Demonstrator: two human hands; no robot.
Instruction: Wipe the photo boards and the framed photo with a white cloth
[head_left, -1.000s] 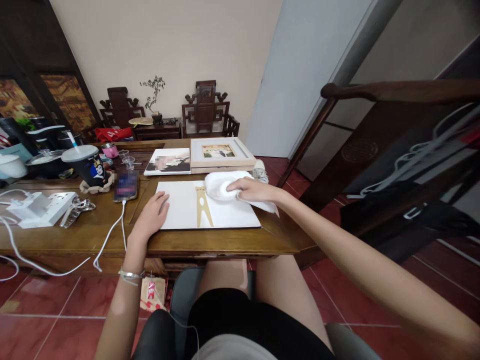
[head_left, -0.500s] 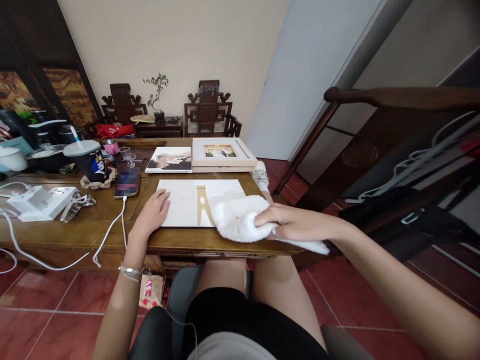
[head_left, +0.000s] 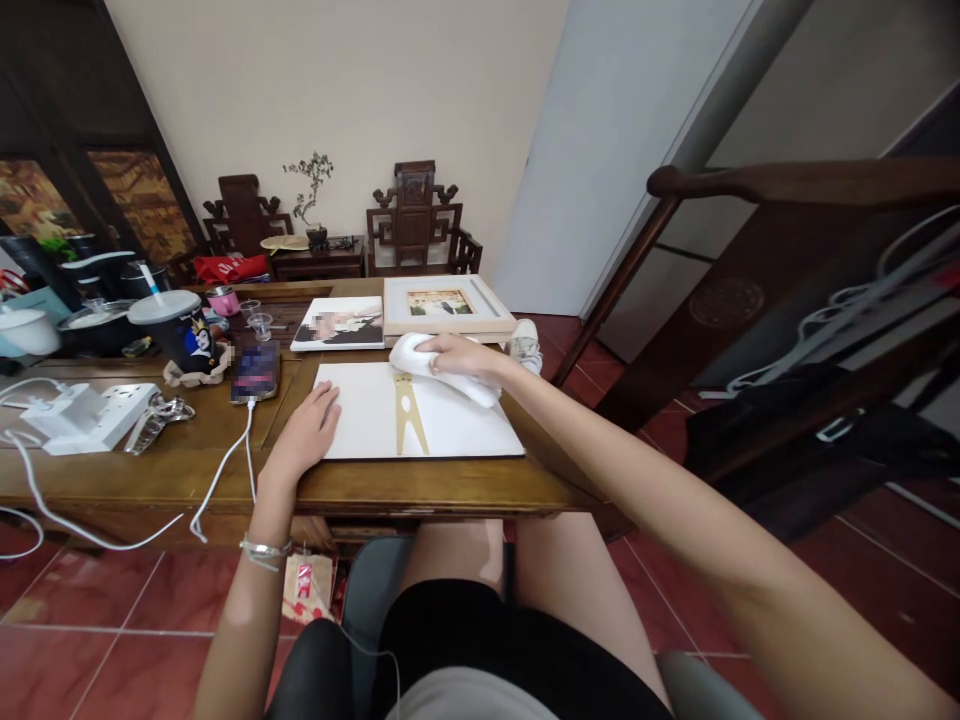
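Note:
A white board with a gold easel stand [head_left: 406, 422] lies flat on the wooden table [head_left: 180, 470] in front of me. My left hand [head_left: 306, 434] rests flat on the board's left edge, fingers spread. My right hand [head_left: 463, 356] presses a white cloth [head_left: 439, 367] onto the board's far edge, fingers closed over it. A framed photo [head_left: 445, 304] and a photo print [head_left: 341, 322] lie just beyond the board.
A phone [head_left: 254, 372] on a white cable, keys, a white power strip [head_left: 82, 414] and a dark cup with a straw [head_left: 178, 328] sit at the left. Carved chairs stand against the far wall. A dark wooden rail [head_left: 787, 185] with hanging cords is at the right.
My right hand first drew the cloth down to the board's near right corner, then moved it back up to the far edge. My left hand stayed put.

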